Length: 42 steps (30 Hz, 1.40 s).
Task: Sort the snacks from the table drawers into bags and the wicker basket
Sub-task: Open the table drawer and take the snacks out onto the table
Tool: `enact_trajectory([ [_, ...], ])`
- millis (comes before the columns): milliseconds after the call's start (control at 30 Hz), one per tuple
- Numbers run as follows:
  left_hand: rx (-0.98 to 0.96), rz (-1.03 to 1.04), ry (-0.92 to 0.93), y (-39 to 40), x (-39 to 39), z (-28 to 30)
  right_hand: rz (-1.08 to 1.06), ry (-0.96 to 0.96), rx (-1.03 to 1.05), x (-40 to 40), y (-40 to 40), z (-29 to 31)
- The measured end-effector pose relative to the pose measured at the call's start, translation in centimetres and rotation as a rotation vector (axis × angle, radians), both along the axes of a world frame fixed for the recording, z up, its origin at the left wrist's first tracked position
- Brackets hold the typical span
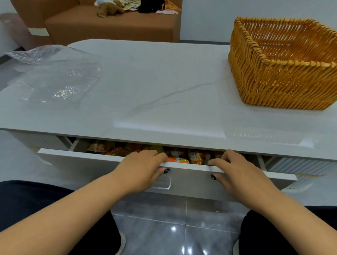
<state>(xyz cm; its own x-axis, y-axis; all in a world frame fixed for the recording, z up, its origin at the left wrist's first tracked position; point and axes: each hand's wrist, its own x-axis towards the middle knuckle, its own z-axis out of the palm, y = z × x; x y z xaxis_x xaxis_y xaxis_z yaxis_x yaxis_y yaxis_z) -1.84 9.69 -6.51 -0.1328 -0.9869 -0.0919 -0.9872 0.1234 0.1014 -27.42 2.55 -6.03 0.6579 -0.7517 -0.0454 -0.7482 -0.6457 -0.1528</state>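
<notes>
Drawer [80, 159] of white table [165, 100] partly open, lower centre of frame; long axis left to right, front panel facing the camera. Clear handle [165, 182] on the panel, partly hidden behind the left hand.

Snacks [196, 157] visible in the gap between drawer front and tabletop: orange and yellow packets, packed close. Printing on wrappers too small and blurred to read; no brand legible.

Left hand [142, 169] gripping top edge of drawer front, fingers curled over the edge into the drawer, thumb on the panel face below. Right hand [237, 170] likewise, fingers hooked over the edge just beside the packets, thumb on the front. Dark polish on both thumbnails.

Wicker basket [283, 75] on the tabletop, upper right of frame, open side up, one corner towards the camera. Clear plastic bags [55, 76] lying flat and crumpled on the tabletop, left of frame, well apart from the basket.

Brown sofa [110, 25] upper left, behind the table, carrying a plush toy [109, 7], papers and a black bag [151, 1].
</notes>
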Motion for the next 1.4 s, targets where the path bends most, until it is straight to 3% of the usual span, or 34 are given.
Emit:
enact_trajectory([
  [167,0.026,-0.124,-0.085,0.8,-0.2,0.4,0.053,0.102,0.036,0.2,0.4,0.4],
  [367,0.112,-0.266,-0.022,2.4,0.1,1.4,0.132,0.029,0.270,-1.1,2.0,0.7],
  [667,0.140,-0.352,0.071,4.1,0.3,1.3,0.198,0.082,0.462,-1.2,4.4,1.9],
  [833,0.288,-0.308,0.147,4.4,-0.1,1.2,0.217,0.124,0.590,-1.3,4.9,1.8],
  [933,0.462,-0.166,0.335,4.2,0.4,1.1,0.226,0.142,0.627,-1.1,4.8,2.0],
  [1033,0.404,0.017,0.485,3.3,1.4,0.3,0.189,0.136,0.700,-0.3,3.5,2.5],
  [1167,0.201,0.128,0.385,2.0,2.2,-1.0,-0.011,-0.028,0.568,1.4,1.3,1.3],
  [1267,0.346,0.130,0.240,1.3,2.1,-2.4,-0.179,0.117,0.505,2.4,-0.1,-1.3],
  [1400,0.466,0.138,0.120,1.2,1.4,-4.3,-0.296,0.278,0.643,3.7,0.0,-5.6],
])
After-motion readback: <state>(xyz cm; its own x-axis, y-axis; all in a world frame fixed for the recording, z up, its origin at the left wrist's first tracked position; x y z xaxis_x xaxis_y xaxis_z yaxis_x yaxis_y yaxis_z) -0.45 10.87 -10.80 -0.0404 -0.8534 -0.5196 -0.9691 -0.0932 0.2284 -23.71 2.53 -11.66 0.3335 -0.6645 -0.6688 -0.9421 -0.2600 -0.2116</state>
